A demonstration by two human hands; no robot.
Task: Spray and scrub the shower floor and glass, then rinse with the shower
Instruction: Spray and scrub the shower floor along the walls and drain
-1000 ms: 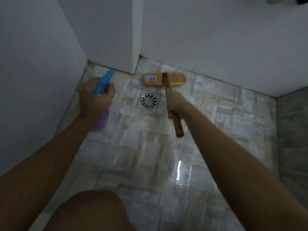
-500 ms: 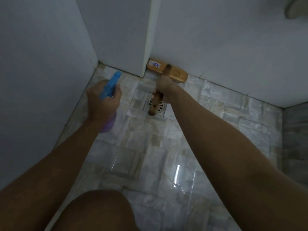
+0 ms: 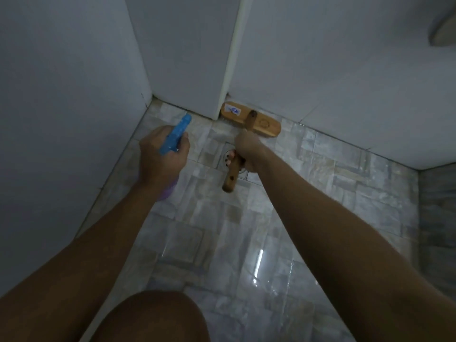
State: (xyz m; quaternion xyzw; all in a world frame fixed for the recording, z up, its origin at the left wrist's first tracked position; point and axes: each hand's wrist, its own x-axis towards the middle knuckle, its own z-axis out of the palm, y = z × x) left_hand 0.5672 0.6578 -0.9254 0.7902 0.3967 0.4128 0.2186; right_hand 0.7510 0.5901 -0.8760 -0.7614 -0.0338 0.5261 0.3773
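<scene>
My left hand (image 3: 160, 156) grips a spray bottle (image 3: 175, 134) with a blue trigger head and a purple body, its nozzle aimed at the far left corner of the floor. My right hand (image 3: 248, 150) grips the wooden handle of a scrub brush (image 3: 250, 119). The brush's wooden head lies against the foot of the far wall, just right of a white wall corner. The wet marble-patterned shower floor (image 3: 222, 243) shines. My right hand and the handle cover most of the round metal drain (image 3: 225, 159).
Grey-white walls (image 3: 74, 95) close in on the left and at the back. A darker strip (image 3: 436, 218) borders the floor on the right. My bare knee (image 3: 153, 317) juts in at the bottom. A blurred pale fixture (image 3: 444, 30) shows at the top right.
The brush head slid from beside the drain to the far wall's base. My right hand followed over the drain. My left hand has kept its grip on the bottle.
</scene>
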